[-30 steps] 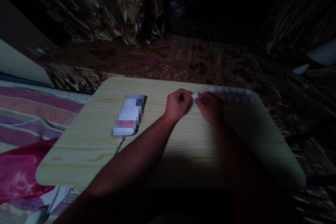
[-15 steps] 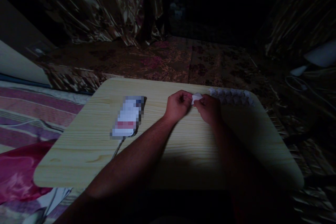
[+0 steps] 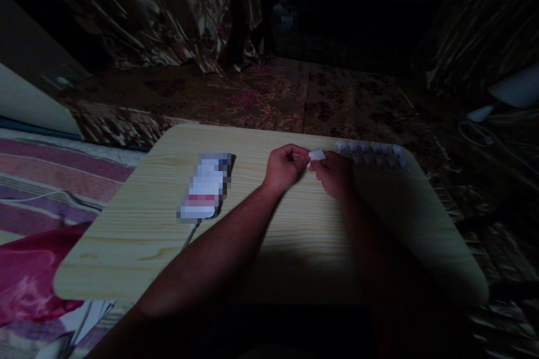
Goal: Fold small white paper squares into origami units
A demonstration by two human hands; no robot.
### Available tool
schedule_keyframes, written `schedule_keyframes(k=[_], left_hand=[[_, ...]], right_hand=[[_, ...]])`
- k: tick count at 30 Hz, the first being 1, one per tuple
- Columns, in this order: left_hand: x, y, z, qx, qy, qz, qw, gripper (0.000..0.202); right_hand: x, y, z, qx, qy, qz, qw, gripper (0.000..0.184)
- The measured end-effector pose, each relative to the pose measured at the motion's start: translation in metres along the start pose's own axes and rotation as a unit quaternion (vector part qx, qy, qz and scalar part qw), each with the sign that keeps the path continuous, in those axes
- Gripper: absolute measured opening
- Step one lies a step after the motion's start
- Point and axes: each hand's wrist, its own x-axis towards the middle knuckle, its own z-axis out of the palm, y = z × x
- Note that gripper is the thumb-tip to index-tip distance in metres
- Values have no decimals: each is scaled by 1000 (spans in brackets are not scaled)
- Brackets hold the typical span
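Observation:
A small piece of white folded paper [image 3: 316, 155] is held between my two hands, over the far middle of the wooden table [image 3: 138, 235]. My left hand [image 3: 285, 167] pinches its left edge with closed fingers. From the right, my right hand [image 3: 337, 175] grips it, thumb across the lower part. The paper's exact shape is hard to make out in the dim light. Just beyond my right hand, several small white folded paper pieces [image 3: 374, 155] stand in rows near the table's far right edge.
A phone with a blurred screen [image 3: 204, 188] lies on the table's left, its cable [image 3: 189, 234] running toward me. Striped bedding [image 3: 50, 179] and a pink cloth [image 3: 37, 275] are on the left. Patterned drapes [image 3: 189, 11] hang behind; a white lamp [image 3: 516, 88] stands at right.
The paper between my fingers has tilted slightly, and its upper face now looks squarer. Both hands stay in nearly the same place with small finger shifts.

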Motion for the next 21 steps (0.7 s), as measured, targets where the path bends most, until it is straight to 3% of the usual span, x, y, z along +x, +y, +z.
schedule_keyframes(k=[11, 21], left_hand=[[-1, 0, 3, -38, 3, -4, 999, 22], [0, -3, 3, -6, 22, 10, 1000, 17]], right_hand=[[-2, 5, 7, 8, 23, -10, 1000, 20], [-5, -3, 8, 12, -5, 0, 1000, 18]])
